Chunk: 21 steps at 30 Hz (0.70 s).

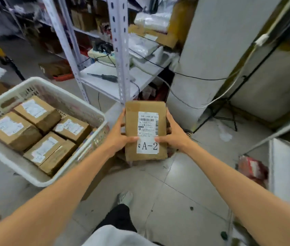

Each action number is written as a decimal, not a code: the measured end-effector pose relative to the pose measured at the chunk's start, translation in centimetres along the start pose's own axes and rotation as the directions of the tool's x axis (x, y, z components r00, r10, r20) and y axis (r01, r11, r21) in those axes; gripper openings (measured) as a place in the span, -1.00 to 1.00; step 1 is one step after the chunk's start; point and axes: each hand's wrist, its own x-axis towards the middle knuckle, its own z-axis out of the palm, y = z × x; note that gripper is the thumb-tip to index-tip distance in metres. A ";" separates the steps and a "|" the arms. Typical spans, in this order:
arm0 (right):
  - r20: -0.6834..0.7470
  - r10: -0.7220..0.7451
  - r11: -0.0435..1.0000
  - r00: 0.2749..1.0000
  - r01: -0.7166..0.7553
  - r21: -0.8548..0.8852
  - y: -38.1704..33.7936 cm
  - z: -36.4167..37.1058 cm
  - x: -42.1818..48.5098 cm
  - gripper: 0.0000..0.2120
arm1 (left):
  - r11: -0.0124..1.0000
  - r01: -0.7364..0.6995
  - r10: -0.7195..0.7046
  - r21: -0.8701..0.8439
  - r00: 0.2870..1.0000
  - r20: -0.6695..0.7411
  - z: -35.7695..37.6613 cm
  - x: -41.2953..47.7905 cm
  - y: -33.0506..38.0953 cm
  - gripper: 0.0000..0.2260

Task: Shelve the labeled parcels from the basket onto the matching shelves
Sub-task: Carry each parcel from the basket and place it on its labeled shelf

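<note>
A flat brown cardboard parcel (131, 125) with a white shipping label marked "A-2" is held upright in front of me above the floor. My left hand (117, 135) grips its left edge with the thumb on the label. My right hand (174, 134) grips the right edge the same way. To the left stands a white plastic basket (80, 107) holding several more labeled brown parcels (14, 130). A white metal shelf unit (119, 50) rises just behind the held parcel.
The lowest shelf board (105, 80) carries a black tool and cables. A grey pillar (211, 50) stands to the right, with black and white cables running across it. A red box (252, 167) lies on the tiled floor at right. My foot (125, 197) is below.
</note>
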 end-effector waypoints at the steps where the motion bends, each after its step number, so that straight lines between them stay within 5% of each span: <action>1: -0.057 0.006 1.000 0.998 -0.006 -0.003 0.2 -1.8 -0.6 0.18 | 1.000 -0.015 0.015 0.010 0.999 0.047 1.5 1.2 1.1 0.01; 5: -0.331 0.089 0.996 0.939 -0.078 0.048 1.5 -9.0 -4.1 0.17 | 0.985 -0.160 0.135 0.067 0.950 0.283 8.9 5.9 5.8 0.03; 10: -0.607 0.195 0.980 0.770 -0.131 0.150 3.9 -16.4 -11.1 0.15 | 0.961 -0.275 0.212 0.024 0.793 0.571 20.5 8.6 11.1 0.03; 15: -0.802 0.348 0.934 0.485 -0.249 0.255 4.8 -19.8 -19.6 0.14 | 0.944 -0.323 0.239 -0.073 0.510 0.826 31.4 7.3 14.5 0.02; 21: -0.869 0.486 0.838 0.096 -0.335 0.431 5.9 -18.6 -27.7 0.18 | 0.966 -0.240 0.155 -0.096 0.240 0.958 40.4 2.2 15.5 0.00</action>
